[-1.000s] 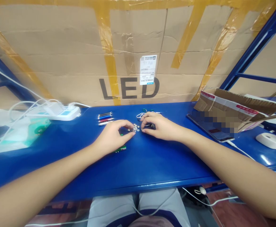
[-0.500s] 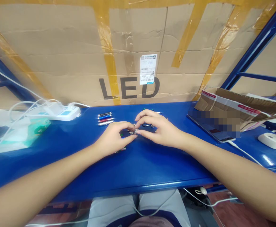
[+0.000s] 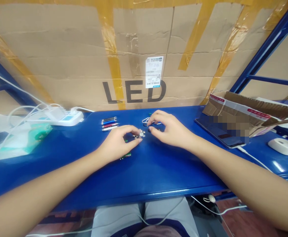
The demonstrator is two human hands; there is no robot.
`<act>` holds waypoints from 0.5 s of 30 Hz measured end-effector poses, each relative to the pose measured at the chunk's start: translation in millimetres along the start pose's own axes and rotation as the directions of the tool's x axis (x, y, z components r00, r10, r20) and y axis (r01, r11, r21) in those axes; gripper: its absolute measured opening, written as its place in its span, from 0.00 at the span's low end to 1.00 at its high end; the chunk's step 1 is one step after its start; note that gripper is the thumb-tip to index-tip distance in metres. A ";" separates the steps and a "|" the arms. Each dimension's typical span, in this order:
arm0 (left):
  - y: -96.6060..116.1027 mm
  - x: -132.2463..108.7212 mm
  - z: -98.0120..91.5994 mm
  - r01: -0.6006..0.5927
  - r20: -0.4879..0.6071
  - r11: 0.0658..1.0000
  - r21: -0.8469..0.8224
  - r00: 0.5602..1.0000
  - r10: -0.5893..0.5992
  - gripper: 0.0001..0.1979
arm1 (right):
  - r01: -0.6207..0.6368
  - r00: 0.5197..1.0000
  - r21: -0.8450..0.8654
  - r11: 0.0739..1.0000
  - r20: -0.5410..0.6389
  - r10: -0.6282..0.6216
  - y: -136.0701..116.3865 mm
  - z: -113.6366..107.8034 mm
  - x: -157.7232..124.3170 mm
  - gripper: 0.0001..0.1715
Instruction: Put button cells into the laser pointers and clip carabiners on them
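My left hand (image 3: 117, 142) rests curled on the blue table (image 3: 158, 171), closed around a green pen-shaped torch (image 3: 125, 155) whose end sticks out under the palm. Its fingertips touch a small heap of silver button cells (image 3: 141, 133). My right hand (image 3: 170, 130) hovers just right of the heap, fingers bent, thumb and forefinger pinched on a small dark part (image 3: 150, 129). Wire key rings (image 3: 146, 120) lie behind that hand. A row of several small coloured torches (image 3: 109, 123) lies left of the heap.
A big cardboard box marked LED (image 3: 134, 65) walls off the back. A white power strip (image 3: 67, 116) with cables and a teal packet (image 3: 22, 138) lie at left. At right are an open carton (image 3: 247, 110), a dark tablet (image 3: 220, 133) and a white round device (image 3: 284, 146).
My right hand met the left over the button cells half a second ago and has since drawn back to the right. The left hand has barely moved.
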State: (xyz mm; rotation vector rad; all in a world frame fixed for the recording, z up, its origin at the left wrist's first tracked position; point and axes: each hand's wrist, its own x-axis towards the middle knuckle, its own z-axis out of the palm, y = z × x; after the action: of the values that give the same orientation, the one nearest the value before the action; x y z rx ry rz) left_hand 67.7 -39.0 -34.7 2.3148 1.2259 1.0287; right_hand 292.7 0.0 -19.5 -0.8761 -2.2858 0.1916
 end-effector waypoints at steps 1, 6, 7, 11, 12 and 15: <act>0.2 -0.1 -0.3 0.011 -0.010 1.000 -0.003 1.000 -0.011 0.07 | -0.099 0.995 -0.075 0.992 0.008 0.100 5.3 -1.0 0.9 0.04; 0.3 0.1 -1.0 0.062 -0.027 0.996 -0.068 0.998 -0.064 0.07 | -0.318 0.898 -0.422 0.849 0.153 0.413 25.1 -3.6 2.9 0.12; 0.2 0.2 -1.0 0.073 -0.030 0.993 -0.088 0.997 -0.076 0.06 | -0.307 0.890 -0.443 0.842 0.180 0.419 26.8 -2.4 2.7 0.14; -0.1 0.2 -0.8 0.104 -0.043 0.982 -0.157 0.993 -0.112 0.07 | -0.284 0.880 -0.455 0.844 0.225 0.418 29.7 5.5 1.4 0.16; -0.2 0.2 -0.7 0.109 -0.050 0.979 -0.174 0.992 -0.119 0.08 | -0.283 0.882 -0.456 0.844 0.222 0.415 29.6 6.7 1.5 0.15; -1.1 0.3 0.2 0.118 -0.066 0.968 -0.221 0.989 -0.135 0.10 | -0.296 0.892 -0.410 0.863 0.203 0.403 24.7 5.8 2.8 0.16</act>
State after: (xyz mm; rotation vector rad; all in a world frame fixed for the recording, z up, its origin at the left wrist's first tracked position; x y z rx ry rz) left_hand 67.3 -38.1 -35.3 2.0216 1.2083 1.1578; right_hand 300.8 21.2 -31.2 -1.5601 -2.4455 0.0452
